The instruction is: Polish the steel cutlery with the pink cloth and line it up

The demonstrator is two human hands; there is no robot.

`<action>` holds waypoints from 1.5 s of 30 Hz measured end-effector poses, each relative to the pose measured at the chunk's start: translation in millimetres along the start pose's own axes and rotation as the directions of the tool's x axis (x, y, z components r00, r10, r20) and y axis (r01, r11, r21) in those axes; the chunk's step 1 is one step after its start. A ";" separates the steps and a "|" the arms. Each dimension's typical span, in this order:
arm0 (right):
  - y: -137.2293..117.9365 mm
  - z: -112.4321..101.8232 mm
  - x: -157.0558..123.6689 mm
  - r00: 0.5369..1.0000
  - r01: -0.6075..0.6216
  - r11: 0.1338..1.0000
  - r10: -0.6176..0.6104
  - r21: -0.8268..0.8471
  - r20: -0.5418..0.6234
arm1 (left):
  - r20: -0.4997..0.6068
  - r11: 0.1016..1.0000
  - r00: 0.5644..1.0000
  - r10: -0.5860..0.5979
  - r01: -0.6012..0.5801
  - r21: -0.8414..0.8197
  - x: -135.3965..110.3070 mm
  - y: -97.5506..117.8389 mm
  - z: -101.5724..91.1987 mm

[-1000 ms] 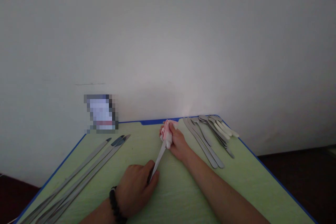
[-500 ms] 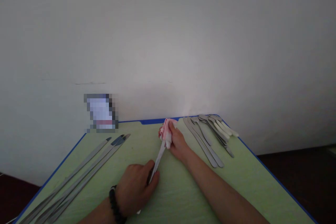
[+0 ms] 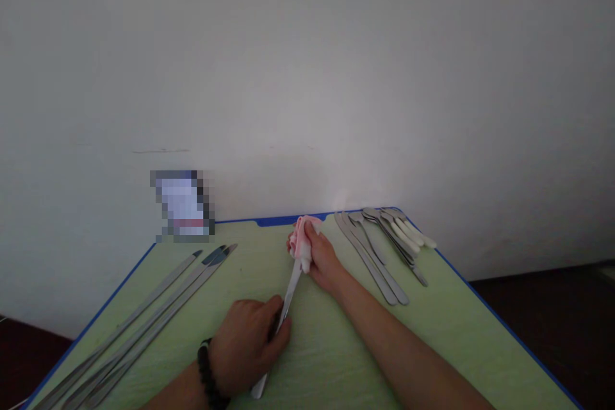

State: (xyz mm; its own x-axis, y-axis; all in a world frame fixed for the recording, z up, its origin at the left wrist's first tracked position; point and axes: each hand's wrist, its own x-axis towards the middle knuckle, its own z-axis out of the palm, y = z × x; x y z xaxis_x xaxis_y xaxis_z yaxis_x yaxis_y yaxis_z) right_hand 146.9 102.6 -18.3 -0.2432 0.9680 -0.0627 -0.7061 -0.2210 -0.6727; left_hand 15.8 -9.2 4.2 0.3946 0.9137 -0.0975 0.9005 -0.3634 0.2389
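Note:
My left hand (image 3: 247,339), with a dark beaded bracelet on its wrist, is closed around a metal table knife (image 3: 293,285) over the middle of the table. The rounded end of the knife shows below that hand. My right hand (image 3: 324,259) grips a pink and white cloth (image 3: 302,240), which is folded around the knife's far end and hides it. To the left lie several long metal knives (image 3: 168,304), their tips pointing away from me.
On the right of the green table (image 3: 336,346) lie two more knives (image 3: 369,262), metal forks and spoons (image 3: 391,234), and pieces with white handles (image 3: 406,234). A blurred-out phone-like object (image 3: 182,202) leans on the wall (image 3: 307,77) at the back left. Blue trim edges the table.
Both hands keep their grip with hardly any shift. More of the knife's lower end now shows below my left hand. The view has moved very slightly.

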 end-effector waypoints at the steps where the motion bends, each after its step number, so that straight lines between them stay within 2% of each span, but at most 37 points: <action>1: 0.0 0.2 0.1 1.000 0.000 1.000 0.000 -0.004 0.000 | -0.001 1.000 1.000 -0.002 0.002 0.003 -0.2 -0.2 0.0; 13: 2.6 0.1 0.2 1.000 0.018 0.997 -0.017 -0.069 0.019 | -0.005 1.000 1.000 0.010 -0.010 0.004 -1.5 -0.8 0.8; 19: 1.3 3.5 -2.3 1.000 0.003 0.993 -0.004 -0.120 -0.008 | 0.004 1.000 1.000 0.006 -0.006 -0.002 -1.6 -0.2 0.1; 45: 3.1 3.8 -3.3 1.000 0.010 0.988 -0.009 -0.154 0.006 | -0.006 1.000 1.000 0.001 -0.001 0.006 -2.0 0.6 -0.6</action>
State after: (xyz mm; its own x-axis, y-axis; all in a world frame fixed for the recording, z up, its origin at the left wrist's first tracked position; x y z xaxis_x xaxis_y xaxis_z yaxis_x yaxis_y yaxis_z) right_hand 143.0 98.3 -17.5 -0.2408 0.9692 -0.0523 -0.5978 -0.1905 -0.7787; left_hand 15.4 -11.2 5.2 0.3944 0.9144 -0.0911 0.9011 -0.3655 0.2331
